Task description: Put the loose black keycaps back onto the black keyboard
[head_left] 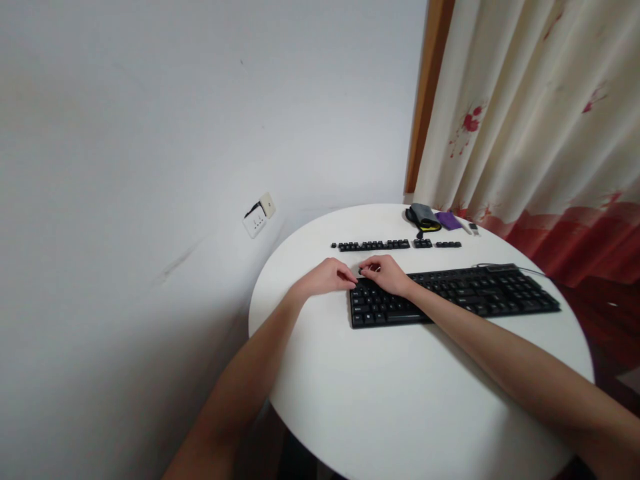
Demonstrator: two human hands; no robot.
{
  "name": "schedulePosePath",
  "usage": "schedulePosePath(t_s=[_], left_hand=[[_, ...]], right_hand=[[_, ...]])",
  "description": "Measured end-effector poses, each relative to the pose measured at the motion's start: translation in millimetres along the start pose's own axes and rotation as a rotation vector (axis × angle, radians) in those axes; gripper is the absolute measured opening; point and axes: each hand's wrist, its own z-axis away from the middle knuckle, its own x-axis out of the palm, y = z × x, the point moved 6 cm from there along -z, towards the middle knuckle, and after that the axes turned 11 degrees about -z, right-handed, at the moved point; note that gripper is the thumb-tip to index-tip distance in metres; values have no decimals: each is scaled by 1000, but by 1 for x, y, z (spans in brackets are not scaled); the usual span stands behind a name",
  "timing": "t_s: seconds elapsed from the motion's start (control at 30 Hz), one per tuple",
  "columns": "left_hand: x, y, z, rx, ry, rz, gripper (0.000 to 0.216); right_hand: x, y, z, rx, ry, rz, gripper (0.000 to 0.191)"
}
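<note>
A black keyboard (453,293) lies on the round white table (400,380). My right hand (385,273) is over its upper left part, thumb and forefinger pinched on a small black keycap (361,271), which is partly hidden by the fingers. At the keyboard's top left corner, my left hand (330,275) has its thumb and fingers drawn together, and its fingertips touch or nearly touch the edge. What they hold, if anything, is too small to tell. Behind the keyboard is a row of loose black keycaps (374,245), with smaller groups to its right (423,243).
At the back right of the table are a grey and black pouch (424,217), a purple cloth (449,221) and a small white item (473,229). The keyboard's cable (533,271) runs along its back edge. A wall with a socket (255,222) stands at left, a curtain (530,133) at right.
</note>
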Motion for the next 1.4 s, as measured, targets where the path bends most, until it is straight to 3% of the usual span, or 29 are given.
schedulePosePath(t_s=[0.47, 0.77, 1.07, 1.27, 1.4], left_hand=[[2, 10, 1, 113, -31, -59, 13], [7, -4, -1, -84, -44, 127, 18], [14, -8, 5, -201, -171, 225, 22], [14, -11, 4, -220, -116, 250, 48], [16, -7, 3, -156, -170, 222, 57]], right_hand=[[3, -6, 1, -12, -45, -54, 20], [10, -15, 7, 30, -282, -140, 17], [11, -18, 12, 28, -349, -116, 18], [11, -19, 11, -68, -359, -35, 15], [11, -23, 12, -139, -397, -60, 13]])
